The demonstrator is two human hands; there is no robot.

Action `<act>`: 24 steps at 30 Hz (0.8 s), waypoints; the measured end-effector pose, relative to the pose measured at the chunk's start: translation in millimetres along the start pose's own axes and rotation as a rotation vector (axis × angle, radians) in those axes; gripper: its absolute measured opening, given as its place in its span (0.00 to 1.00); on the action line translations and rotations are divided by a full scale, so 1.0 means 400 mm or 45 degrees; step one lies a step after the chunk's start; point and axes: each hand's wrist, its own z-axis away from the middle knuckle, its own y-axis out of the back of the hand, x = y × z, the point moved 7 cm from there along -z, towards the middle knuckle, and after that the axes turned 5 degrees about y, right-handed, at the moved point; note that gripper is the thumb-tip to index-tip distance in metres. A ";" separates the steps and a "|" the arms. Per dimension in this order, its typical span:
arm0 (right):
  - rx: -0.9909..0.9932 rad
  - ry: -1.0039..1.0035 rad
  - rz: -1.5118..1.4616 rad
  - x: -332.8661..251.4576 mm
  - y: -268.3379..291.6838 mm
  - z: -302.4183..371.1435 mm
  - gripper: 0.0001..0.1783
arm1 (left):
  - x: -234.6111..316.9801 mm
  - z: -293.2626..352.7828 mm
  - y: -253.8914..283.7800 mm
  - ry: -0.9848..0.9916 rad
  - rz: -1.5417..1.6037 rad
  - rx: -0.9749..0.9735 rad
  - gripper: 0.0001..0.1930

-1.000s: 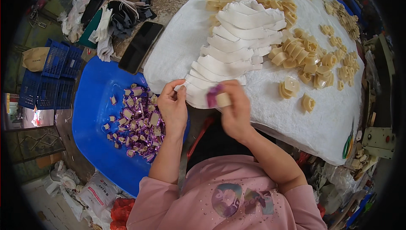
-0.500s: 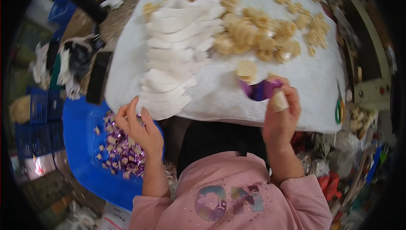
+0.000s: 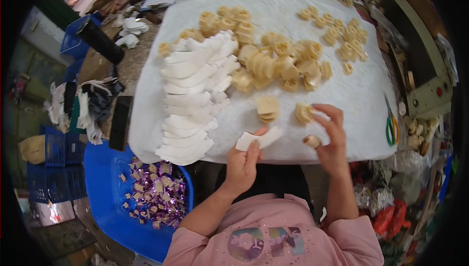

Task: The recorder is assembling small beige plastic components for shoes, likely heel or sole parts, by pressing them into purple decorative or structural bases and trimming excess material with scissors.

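A curved white strip (image 3: 267, 138) is pinched between the thumb and fingers of my left hand (image 3: 243, 167), just over the table's near edge. My right hand (image 3: 334, 144) has its thumb and fingers apart, with a beige cover on the thumb. Its fingertips are beside a cream-coloured rolled piece (image 3: 303, 113); whether they touch it I cannot tell. To the left of that lies a small stack of cream squarish pieces (image 3: 266, 108). A long overlapping row of white strips (image 3: 188, 119) runs along the table's left part.
Heaped cream rolls (image 3: 273, 63) lie mid-table on the white cover (image 3: 351, 114). Scissors (image 3: 392, 126) with green and orange handles lie at the right edge. A blue tub (image 3: 105, 183) with shiny purple pieces stands at lower left. Near it is a dark phone (image 3: 120, 123).
My left hand has come from beside the row of strips to the middle, now with a white strip. The shiny purple piece is gone from my right hand. The view has shifted.
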 end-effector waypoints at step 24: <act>0.330 -0.494 -0.341 0.232 0.038 0.067 0.17 | 0.052 -0.077 -0.214 -0.416 -0.293 -0.203 0.20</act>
